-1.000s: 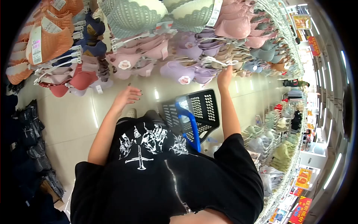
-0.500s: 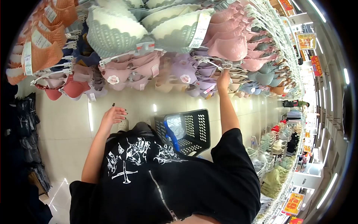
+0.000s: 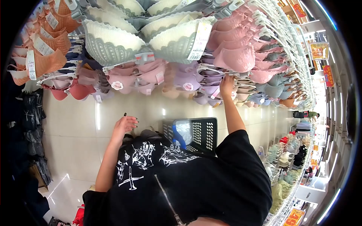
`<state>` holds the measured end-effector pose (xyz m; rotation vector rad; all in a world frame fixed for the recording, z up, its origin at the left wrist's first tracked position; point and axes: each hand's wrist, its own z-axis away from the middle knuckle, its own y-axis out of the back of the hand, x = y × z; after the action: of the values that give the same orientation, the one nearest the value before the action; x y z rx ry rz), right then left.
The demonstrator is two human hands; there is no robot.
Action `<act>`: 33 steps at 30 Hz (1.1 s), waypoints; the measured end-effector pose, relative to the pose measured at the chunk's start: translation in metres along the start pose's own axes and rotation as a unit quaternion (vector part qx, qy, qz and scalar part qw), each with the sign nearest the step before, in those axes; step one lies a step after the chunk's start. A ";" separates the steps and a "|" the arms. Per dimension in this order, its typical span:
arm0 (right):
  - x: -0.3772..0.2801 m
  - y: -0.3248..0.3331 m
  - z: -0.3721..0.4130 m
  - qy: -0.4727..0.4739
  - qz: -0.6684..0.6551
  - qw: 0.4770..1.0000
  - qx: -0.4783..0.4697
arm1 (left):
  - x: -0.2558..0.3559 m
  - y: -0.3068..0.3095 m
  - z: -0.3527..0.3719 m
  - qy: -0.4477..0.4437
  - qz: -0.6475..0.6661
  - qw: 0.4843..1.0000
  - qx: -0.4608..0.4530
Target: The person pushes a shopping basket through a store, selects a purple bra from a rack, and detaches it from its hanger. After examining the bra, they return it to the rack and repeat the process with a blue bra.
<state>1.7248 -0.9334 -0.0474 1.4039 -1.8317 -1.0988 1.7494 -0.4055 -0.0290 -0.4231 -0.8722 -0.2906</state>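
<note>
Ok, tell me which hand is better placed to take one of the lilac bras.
Probably the right: the right hand is up right beside the lilac bras, while the left hand hangs over the floor, away from them.

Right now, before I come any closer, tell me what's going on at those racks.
A person is at a display of bras on white hangers. Their right hand is raised in among the hangers, beside the purple bras; its fingertips are partly hidden, so its grip cannot be told. Their left hand is held out over the floor, open, with nothing visible in it. In front of them is a dark basket with something in clear plastic inside.
</note>
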 end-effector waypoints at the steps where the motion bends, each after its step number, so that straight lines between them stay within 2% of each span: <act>1: -0.004 0.003 0.001 0.005 0.010 1.000 0.007 | 0.000 0.000 0.001 -0.004 0.000 1.000 -0.001; 4: -0.017 0.010 0.009 -0.106 -0.049 0.992 -0.046 | 0.003 0.005 0.006 -0.014 0.003 1.000 0.004; 7: -0.064 0.028 0.030 -0.110 -0.132 0.981 0.089 | 0.006 0.014 0.006 -0.016 0.006 1.000 0.007; 9: -0.083 0.013 0.064 -0.123 -0.123 0.983 0.056 | 0.007 0.022 0.009 -0.017 0.004 1.000 0.008; 11: -0.106 -0.003 0.112 -0.061 -0.156 0.986 -0.016 | 0.009 0.031 0.011 -0.021 0.003 1.000 0.005; 13: -0.134 -0.009 0.143 -0.054 -0.270 0.953 -0.128 | 0.010 0.039 0.013 -0.014 -0.001 1.000 0.003; 15: -0.153 -0.008 0.155 -0.114 -0.346 0.857 -0.364 | 0.008 0.048 0.013 -0.015 -0.015 1.000 0.000; 18: -0.189 -0.011 0.166 -0.066 -0.385 0.789 -0.475 | 0.004 0.062 0.011 -0.004 -0.030 0.999 -0.022; 19: -0.207 -0.006 0.173 -0.069 -0.398 0.795 -0.453 | 0.005 0.066 0.008 -0.001 -0.039 0.999 -0.033; 21: -0.243 0.007 0.183 -0.103 -0.434 0.773 -0.451 | 0.008 0.073 0.004 0.008 -0.047 0.998 -0.045; 23: -0.280 0.052 0.172 -0.121 -0.426 0.766 -0.466 | 0.010 0.080 -0.002 0.002 -0.062 0.996 -0.064; 25: -0.290 0.066 0.188 -0.050 -0.293 0.852 -0.431 | 0.005 0.089 -0.015 0.000 -0.073 0.994 -0.086; 28: -0.295 0.098 0.210 -0.033 -0.092 0.957 -0.271 | 0.005 0.087 -0.026 0.029 -0.098 0.988 -0.116; 30: -0.301 0.122 0.221 -0.168 -0.023 0.958 -0.231 | -0.001 0.082 -0.038 0.055 -0.127 0.978 -0.159; 33: -0.292 0.145 0.244 -0.345 0.058 0.920 -0.177 | -0.007 0.061 -0.050 0.098 -0.187 0.947 -0.243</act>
<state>1.5338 -0.5741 -0.0310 0.7225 -1.9818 -1.9142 1.8042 -0.3747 -0.0774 -0.6726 -0.6746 -0.8967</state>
